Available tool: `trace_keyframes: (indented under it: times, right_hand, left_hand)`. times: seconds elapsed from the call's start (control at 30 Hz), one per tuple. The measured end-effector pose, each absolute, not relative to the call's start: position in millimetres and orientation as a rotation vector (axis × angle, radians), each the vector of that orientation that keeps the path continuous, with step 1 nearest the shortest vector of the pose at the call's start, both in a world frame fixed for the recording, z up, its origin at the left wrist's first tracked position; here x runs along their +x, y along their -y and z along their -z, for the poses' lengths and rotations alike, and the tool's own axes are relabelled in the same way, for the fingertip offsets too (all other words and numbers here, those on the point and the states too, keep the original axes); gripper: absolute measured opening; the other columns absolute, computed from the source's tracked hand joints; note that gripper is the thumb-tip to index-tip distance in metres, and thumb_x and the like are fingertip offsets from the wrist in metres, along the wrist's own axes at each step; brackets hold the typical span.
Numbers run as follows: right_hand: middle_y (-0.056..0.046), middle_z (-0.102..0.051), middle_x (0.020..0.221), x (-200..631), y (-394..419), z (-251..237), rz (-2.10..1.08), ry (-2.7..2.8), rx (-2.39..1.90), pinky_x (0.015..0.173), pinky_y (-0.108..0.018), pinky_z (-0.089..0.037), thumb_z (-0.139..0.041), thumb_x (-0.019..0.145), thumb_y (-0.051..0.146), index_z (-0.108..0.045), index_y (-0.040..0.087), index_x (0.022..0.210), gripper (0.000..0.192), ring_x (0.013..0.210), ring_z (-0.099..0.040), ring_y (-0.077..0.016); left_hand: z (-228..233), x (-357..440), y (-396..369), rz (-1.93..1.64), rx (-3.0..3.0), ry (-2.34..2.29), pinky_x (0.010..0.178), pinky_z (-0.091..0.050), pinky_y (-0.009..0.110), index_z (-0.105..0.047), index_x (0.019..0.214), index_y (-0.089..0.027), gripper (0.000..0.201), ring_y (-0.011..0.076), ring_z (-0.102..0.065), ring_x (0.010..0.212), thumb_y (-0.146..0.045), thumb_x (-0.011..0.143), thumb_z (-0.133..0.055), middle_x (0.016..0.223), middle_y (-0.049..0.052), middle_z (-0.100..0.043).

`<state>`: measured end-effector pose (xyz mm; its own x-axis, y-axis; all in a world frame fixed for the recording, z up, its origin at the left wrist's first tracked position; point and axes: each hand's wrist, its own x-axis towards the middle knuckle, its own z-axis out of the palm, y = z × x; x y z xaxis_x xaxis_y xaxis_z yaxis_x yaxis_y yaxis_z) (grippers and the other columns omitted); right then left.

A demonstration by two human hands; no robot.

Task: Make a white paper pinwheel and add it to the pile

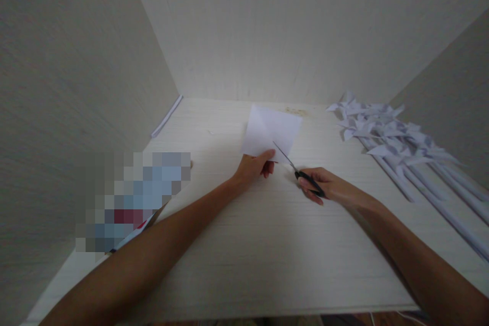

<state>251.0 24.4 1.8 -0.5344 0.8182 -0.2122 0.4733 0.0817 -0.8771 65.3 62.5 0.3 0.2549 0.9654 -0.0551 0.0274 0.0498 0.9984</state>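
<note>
A square white sheet of paper (pixel 269 125) with faint crease lines is held by its near edge in my left hand (pixel 255 165), thumb on top and fingers underneath. My right hand (pixel 315 184) grips a pair of scissors (pixel 311 182) by the black handles. The thin metal blades point up and left, reaching over the lower right part of the sheet. They look nearly closed; whether they are cutting into the paper I cannot tell.
At the right lie several white paper pinwheels (pixel 382 125) with rolled paper sticks (pixel 428 188). A thin white paper roll (pixel 167 117) rests by the left wall. A pixelated, unreadable item (pixel 153 188) sits beyond my left forearm. Walls enclose the white table (pixel 244 254) on three sides.
</note>
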Motion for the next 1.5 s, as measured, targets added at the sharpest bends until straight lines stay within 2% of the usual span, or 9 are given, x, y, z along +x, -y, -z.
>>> trace_keyframes:
  times: [0.43, 0.73, 1.27, 1.5]
  right_hand:
    - [0.005, -0.042, 0.042, 251.8, -25.9, 0.0, -1.484, 1.998, -1.256, 0.044, -0.022, -0.028, -0.04, 0.078, 0.057, -0.04, 0.018, 0.059, 0.044, 0.039, -0.037, -0.0067]
    - [0.005, -0.042, 0.043, 251.2, -25.1, 2.3, -1.509, 1.941, -1.256, 0.041, -0.022, -0.025, -0.041, 0.076, 0.059, -0.04, 0.018, 0.061, 0.044, 0.037, -0.035, -0.0058]
    - [0.005, -0.039, 0.041, 249.4, -24.0, -2.3, -1.438, 2.007, -1.266, 0.044, -0.023, -0.025, -0.039, 0.079, 0.057, -0.037, 0.018, 0.058, 0.044, 0.04, -0.035, -0.0067]
    - [0.006, -0.04, 0.041, 250.5, -25.0, 0.4, -1.476, 1.959, -1.253, 0.044, -0.023, -0.025, -0.041, 0.078, 0.057, -0.038, 0.018, 0.06, 0.043, 0.039, -0.034, -0.0062]
  left_hand:
    - [1.9, 64.8, -63.5, -0.976, 1.284, -1.038, 0.036, -0.025, 0.019, -0.042, 0.036, -0.016, 0.041, 0.0045, -0.036, 0.032, -0.031, 0.074, -0.045, 0.033, -0.003, -0.041]
    - [0.0, 64.5, -62.7, -0.939, 1.287, -1.03, 0.038, -0.029, 0.019, -0.042, 0.036, -0.015, 0.04, 0.0042, -0.036, 0.032, -0.029, 0.074, -0.046, 0.032, -0.004, -0.041]
    - [4.4, 65.2, -64.8, -0.961, 1.278, -0.991, 0.035, -0.027, 0.018, -0.043, 0.035, -0.015, 0.04, 0.0041, -0.037, 0.031, -0.03, 0.072, -0.046, 0.033, -0.003, -0.043]
    - [7.5, 64.7, -70.5, -1.132, 1.178, -1.056, 0.034, -0.029, 0.018, -0.05, 0.05, -0.015, 0.028, 0.005, -0.041, 0.032, -0.037, 0.063, -0.06, 0.04, -0.003, -0.049]
